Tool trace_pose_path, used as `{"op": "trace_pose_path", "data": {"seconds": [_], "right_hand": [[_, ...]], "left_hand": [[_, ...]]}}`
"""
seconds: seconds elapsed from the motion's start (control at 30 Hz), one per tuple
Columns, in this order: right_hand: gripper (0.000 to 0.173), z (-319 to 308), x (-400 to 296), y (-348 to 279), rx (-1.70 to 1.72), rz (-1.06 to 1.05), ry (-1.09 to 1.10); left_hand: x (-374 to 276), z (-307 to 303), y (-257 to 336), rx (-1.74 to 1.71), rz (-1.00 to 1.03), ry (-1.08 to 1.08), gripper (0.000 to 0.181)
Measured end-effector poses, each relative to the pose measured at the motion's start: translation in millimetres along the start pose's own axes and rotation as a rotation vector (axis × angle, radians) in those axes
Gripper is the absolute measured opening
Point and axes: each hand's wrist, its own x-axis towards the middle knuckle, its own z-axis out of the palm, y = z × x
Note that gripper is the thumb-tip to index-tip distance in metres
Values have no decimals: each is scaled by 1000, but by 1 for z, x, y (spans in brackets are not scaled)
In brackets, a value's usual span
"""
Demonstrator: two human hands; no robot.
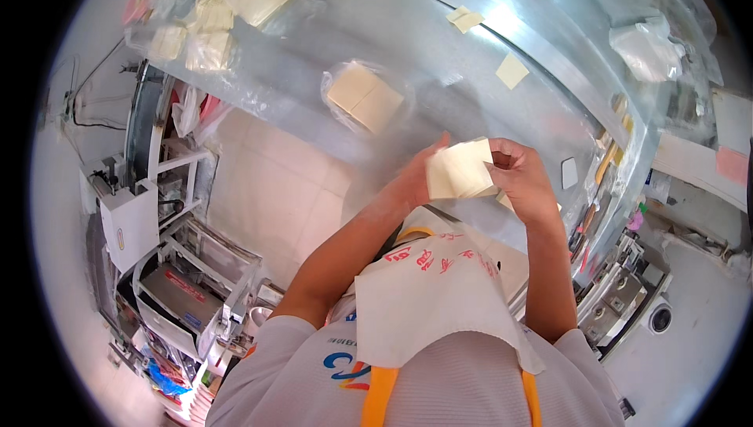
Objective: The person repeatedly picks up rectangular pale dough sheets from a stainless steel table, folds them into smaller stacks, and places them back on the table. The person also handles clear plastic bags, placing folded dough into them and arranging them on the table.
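Note:
A small stack of thin, pale yellow square dough wrappers [460, 169] is held up in front of my apron [435, 309]. My left hand [419, 174] supports its left side, with part of the palm hidden behind it. At the right edge, the thumb and fingers of my right hand [520, 177] pinch the wrappers. Beyond my hands, two thicker blocks of square wrappers [365, 96] lie side by side on a clear plastic bag. Loose wrappers [512, 71] rest farther right on the metal table [282, 56], and another piece shows partly beneath my right hand.
Plastic bags of wrappers [212, 47] crowd the table's far left. More folded wrappers [465, 19] lie by a raised metal edge. Along the right side are wooden sticks [606, 159] and a small white flat object [569, 173]. A machine with a white housing [129, 221] stands left, beyond the tiled floor.

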Motion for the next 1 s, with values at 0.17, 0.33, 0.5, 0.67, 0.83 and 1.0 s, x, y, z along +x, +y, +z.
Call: {"op": "trace_pose_path", "data": {"seconds": [0.17,0.33,0.5,0.67,0.83,1.0], "right_hand": [[36,-16,-7,3,-134,-5,51],[38,-24,-48,-24,-514,-93,43],[38,-41,-76,-46,-591,-111,9],[41,-64,-89,-6,-646,-255,72],[39,-81,-148,-32,-602,-399,261],[39,-93,-214,-47,-602,-769,584]], "left_hand": [[28,5,-5,-147,-167,-76,83],[57,7,13,448,84,52,77],[22,132,18,906,38,-81,54],[5,146,3,1395,-202,-53,56],[14,212,-39,1650,-207,-9,48],[28,290,-66,1811,114,-311,46]]}}
